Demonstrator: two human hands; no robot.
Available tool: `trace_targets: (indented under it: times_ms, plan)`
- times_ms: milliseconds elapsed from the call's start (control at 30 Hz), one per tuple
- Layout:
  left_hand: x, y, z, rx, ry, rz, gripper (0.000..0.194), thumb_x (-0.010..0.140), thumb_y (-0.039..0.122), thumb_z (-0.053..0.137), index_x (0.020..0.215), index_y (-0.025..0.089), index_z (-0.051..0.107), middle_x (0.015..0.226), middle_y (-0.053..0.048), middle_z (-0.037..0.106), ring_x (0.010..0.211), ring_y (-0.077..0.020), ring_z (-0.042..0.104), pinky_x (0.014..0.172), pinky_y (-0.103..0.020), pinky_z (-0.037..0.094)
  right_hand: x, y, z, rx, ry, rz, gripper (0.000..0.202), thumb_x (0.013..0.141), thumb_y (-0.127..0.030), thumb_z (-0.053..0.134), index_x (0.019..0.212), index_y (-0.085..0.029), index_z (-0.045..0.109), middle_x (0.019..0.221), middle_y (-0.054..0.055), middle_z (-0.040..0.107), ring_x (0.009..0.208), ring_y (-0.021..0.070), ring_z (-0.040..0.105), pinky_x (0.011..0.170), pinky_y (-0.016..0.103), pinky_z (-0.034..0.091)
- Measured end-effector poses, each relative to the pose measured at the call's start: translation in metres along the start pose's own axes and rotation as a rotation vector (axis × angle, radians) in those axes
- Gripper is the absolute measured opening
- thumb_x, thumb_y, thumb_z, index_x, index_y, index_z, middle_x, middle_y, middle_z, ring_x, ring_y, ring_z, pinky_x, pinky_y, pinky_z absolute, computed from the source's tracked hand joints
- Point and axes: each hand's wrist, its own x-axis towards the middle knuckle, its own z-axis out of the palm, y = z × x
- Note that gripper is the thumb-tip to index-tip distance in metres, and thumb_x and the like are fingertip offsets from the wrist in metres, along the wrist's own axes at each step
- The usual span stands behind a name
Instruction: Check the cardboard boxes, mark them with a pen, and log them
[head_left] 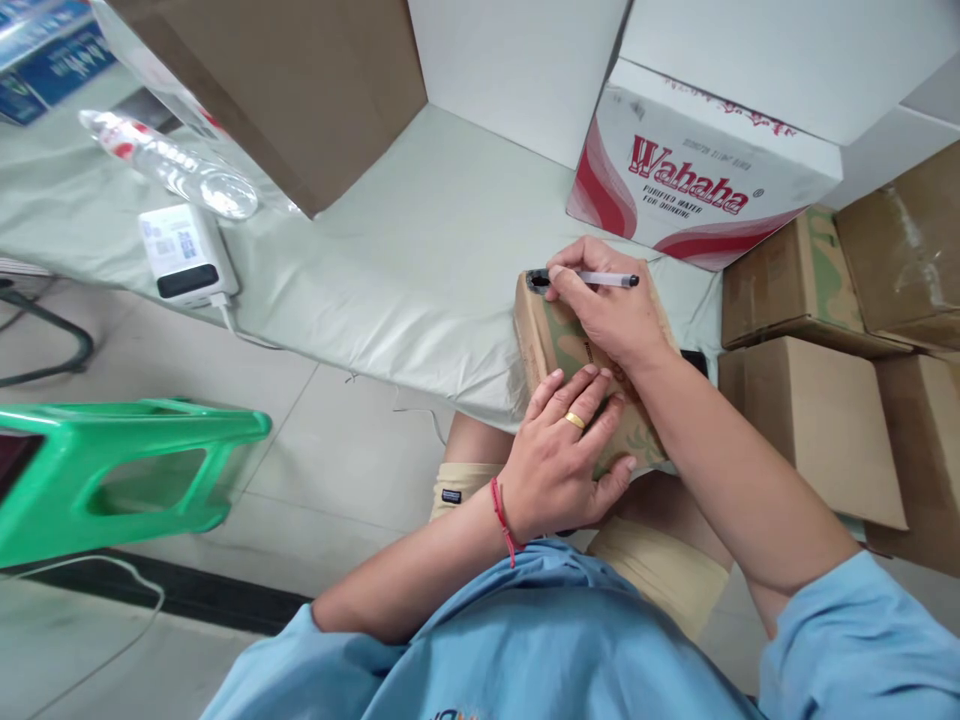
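A brown cardboard box [559,355] with green printing rests at the edge of the cloth-covered surface, partly over my lap. My right hand [611,305] pinches a pen [607,280] with a clear barrel and a black end. Its tip end lies at a dark patch [538,281] on the box's far left corner; the tip itself is hidden by my fingers. Fingers spread, my left hand [566,440] lies flat on the near part of the box. It wears a gold ring and a red wrist string.
A white power bank [187,255] with a cable and a clear plastic bottle [180,170] lie at the left. A large carton [300,90] and a Wahaha water carton [690,180] stand behind. Brown boxes [817,420] are stacked right; a green stool [142,470] stands left.
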Motion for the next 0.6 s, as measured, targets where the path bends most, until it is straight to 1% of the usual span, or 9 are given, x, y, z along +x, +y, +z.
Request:
trace_targets:
  times_ms: [133, 200, 267, 333, 400, 433, 500, 567, 600]
  plan:
    - [0.000, -0.001, 0.001, -0.002, 0.007, 0.002, 0.053, 0.106, 0.050, 0.061, 0.143, 0.012, 0.070, 0.156, -0.021, 0.069, 0.154, -0.0357, 0.059, 0.134, -0.054, 0.035, 0.002, 0.001, 0.000, -0.034, 0.077, 0.030, 0.013, 0.095, -0.016, 0.064, 0.083, -0.020, 0.069, 0.069, -0.006, 0.071, 0.064, 0.0116, 0.060, 0.066, 0.025, 0.044]
    - [-0.001, -0.002, 0.002, 0.007, 0.022, 0.017, 0.061, 0.105, 0.059, 0.063, 0.141, 0.011, 0.071, 0.155, -0.022, 0.069, 0.153, -0.0365, 0.060, 0.135, -0.053, 0.034, 0.002, 0.003, 0.000, -0.029, 0.124, 0.026, 0.016, 0.093, -0.012, 0.063, 0.080, -0.020, 0.067, 0.064, -0.007, 0.068, 0.061, 0.0114, 0.059, 0.065, 0.025, 0.043]
    - [-0.002, -0.003, 0.002, 0.014, 0.020, 0.031, 0.073, 0.101, 0.071, 0.065, 0.142, 0.010, 0.071, 0.156, -0.023, 0.068, 0.152, -0.0377, 0.060, 0.135, -0.053, 0.033, 0.003, 0.006, 0.000, -0.013, 0.162, 0.015, 0.018, 0.091, -0.010, 0.063, 0.077, -0.021, 0.065, 0.061, -0.008, 0.066, 0.058, 0.0109, 0.056, 0.062, 0.025, 0.041]
    - [-0.003, -0.003, 0.001, 0.024, -0.015, 0.035, 0.079, 0.099, 0.074, 0.067, 0.145, 0.010, 0.070, 0.158, -0.023, 0.066, 0.154, -0.0380, 0.058, 0.136, -0.053, 0.032, 0.003, 0.007, -0.001, 0.029, 0.188, 0.006, 0.017, 0.091, -0.011, 0.063, 0.077, -0.021, 0.064, 0.060, -0.008, 0.065, 0.058, 0.0105, 0.054, 0.061, 0.024, 0.040]
    - [-0.002, -0.004, -0.004, 0.034, -0.078, 0.032, 0.078, 0.098, 0.069, 0.072, 0.149, 0.010, 0.067, 0.162, -0.022, 0.063, 0.158, -0.0373, 0.053, 0.138, -0.053, 0.030, 0.002, 0.003, -0.006, 0.103, 0.235, 0.000, 0.010, 0.094, -0.019, 0.066, 0.084, -0.021, 0.066, 0.066, -0.006, 0.069, 0.057, 0.0098, 0.053, 0.059, 0.024, 0.038]
    - [-0.002, -0.005, -0.008, 0.036, -0.120, 0.037, 0.077, 0.097, 0.064, 0.074, 0.152, 0.010, 0.065, 0.164, -0.020, 0.062, 0.161, -0.0365, 0.050, 0.139, -0.052, 0.028, 0.002, -0.001, -0.011, 0.148, 0.281, -0.002, 0.008, 0.096, -0.025, 0.067, 0.089, -0.021, 0.068, 0.071, -0.005, 0.072, 0.055, 0.0093, 0.051, 0.056, 0.024, 0.036]
    - [-0.001, -0.007, -0.020, 0.024, -0.219, 0.067, 0.076, 0.098, 0.057, 0.077, 0.156, 0.011, 0.062, 0.168, -0.017, 0.058, 0.164, -0.0340, 0.047, 0.141, -0.049, 0.023, -0.002, -0.010, -0.027, 0.229, 0.398, -0.026, 0.017, 0.100, -0.038, 0.065, 0.100, -0.021, 0.068, 0.081, 0.000, 0.078, 0.049, 0.0087, 0.045, 0.049, 0.026, 0.028]
    - [-0.001, -0.011, -0.036, 0.001, -0.319, 0.093, 0.072, 0.101, 0.052, 0.076, 0.159, 0.014, 0.059, 0.171, -0.013, 0.056, 0.164, -0.0324, 0.046, 0.143, -0.051, 0.013, -0.011, -0.015, -0.052, 0.250, 0.506, -0.095, 0.024, 0.103, -0.045, 0.061, 0.104, -0.021, 0.067, 0.082, 0.004, 0.080, 0.045, 0.0097, 0.043, 0.046, 0.029, 0.021]
    - [-0.003, -0.014, -0.044, -0.008, -0.359, 0.092, 0.068, 0.103, 0.050, 0.075, 0.160, 0.016, 0.059, 0.171, -0.011, 0.056, 0.164, -0.0325, 0.047, 0.144, -0.054, 0.006, -0.018, -0.014, -0.067, 0.216, 0.561, -0.131, 0.025, 0.103, -0.046, 0.060, 0.103, -0.022, 0.066, 0.079, 0.004, 0.078, 0.045, 0.0107, 0.044, 0.046, 0.030, 0.020]
